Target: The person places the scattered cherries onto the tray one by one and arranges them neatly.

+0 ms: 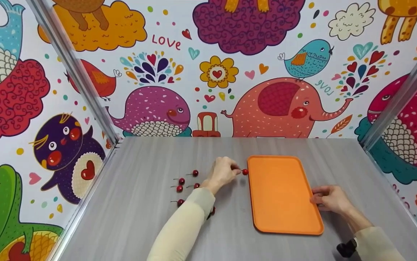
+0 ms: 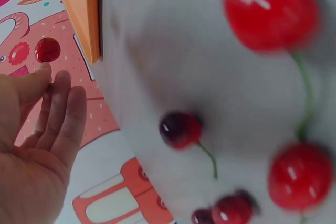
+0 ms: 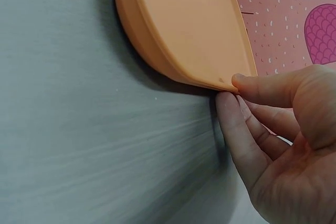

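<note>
Between thumb and fingertips my left hand (image 1: 223,172) pinches a red cherry (image 1: 245,172) by its stem, right at the left rim of the orange tray (image 1: 282,195). The left wrist view shows the same cherry (image 2: 48,50) just beyond the fingertips. My right hand (image 1: 333,199) grips the tray's right rim, thumb on top and fingers beneath, as the right wrist view shows. Several more cherries (image 1: 179,188) with stems lie on the table left of the tray, some partly hidden by the left forearm.
The grey wood-grain table (image 1: 128,203) meets a wall printed with cartoon animals at the back. Metal posts (image 1: 81,76) stand at the left and right corners. A black object (image 1: 346,249) sits by the right sleeve.
</note>
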Action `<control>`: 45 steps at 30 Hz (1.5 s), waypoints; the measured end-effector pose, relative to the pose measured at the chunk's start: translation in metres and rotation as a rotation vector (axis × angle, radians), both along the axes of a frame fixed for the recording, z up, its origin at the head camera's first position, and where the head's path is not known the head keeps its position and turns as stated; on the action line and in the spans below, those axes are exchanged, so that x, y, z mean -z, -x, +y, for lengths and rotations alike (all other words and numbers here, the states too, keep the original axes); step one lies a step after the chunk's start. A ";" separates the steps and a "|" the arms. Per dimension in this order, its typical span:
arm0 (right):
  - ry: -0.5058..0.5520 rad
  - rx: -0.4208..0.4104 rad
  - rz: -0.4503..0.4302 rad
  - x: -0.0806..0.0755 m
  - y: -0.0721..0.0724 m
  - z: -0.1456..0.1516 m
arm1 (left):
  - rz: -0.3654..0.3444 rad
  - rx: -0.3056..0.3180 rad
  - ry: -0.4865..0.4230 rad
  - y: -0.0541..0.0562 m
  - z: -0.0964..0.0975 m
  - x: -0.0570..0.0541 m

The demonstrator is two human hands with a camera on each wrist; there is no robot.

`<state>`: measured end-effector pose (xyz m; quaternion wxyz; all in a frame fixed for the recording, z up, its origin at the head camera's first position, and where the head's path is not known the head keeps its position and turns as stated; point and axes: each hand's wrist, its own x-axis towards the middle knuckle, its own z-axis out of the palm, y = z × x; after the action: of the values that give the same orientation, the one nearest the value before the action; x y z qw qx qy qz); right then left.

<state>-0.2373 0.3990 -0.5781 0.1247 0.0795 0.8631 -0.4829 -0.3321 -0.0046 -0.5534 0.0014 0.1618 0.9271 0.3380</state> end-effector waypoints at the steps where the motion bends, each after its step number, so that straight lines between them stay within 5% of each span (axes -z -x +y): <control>1: 0.000 -0.001 0.000 0.001 0.000 0.000 | -0.016 -0.004 -0.014 0.000 0.004 0.000; 4: 0.000 0.002 0.003 0.001 0.001 0.000 | -0.045 -0.026 -0.034 0.002 0.017 0.000; 5: 0.000 0.002 0.003 0.001 0.001 0.000 | -0.089 -0.043 -0.043 -0.007 0.022 -0.016; 9: 0.001 0.006 -0.002 -0.001 0.001 -0.001 | -0.105 -0.068 -0.071 -0.005 0.037 -0.017; 23: 0.004 0.015 0.039 0.001 -0.002 -0.002 | -0.173 -0.171 -0.037 -0.002 0.093 -0.010; 28: 0.009 0.004 0.026 0.001 -0.003 -0.002 | -0.153 -0.166 -0.029 -0.001 0.108 -0.003; 36: -0.001 0.011 0.030 0.002 -0.002 -0.003 | -0.197 -0.243 -0.090 0.004 0.129 0.003; 45: -0.005 0.010 0.041 0.001 -0.004 -0.005 | -0.149 -0.270 -0.133 0.006 0.150 0.013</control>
<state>-0.2330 0.3943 -0.5795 0.1046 0.0744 0.8663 -0.4827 -0.3380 0.1450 -0.5664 0.0137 0.0100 0.9133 0.4069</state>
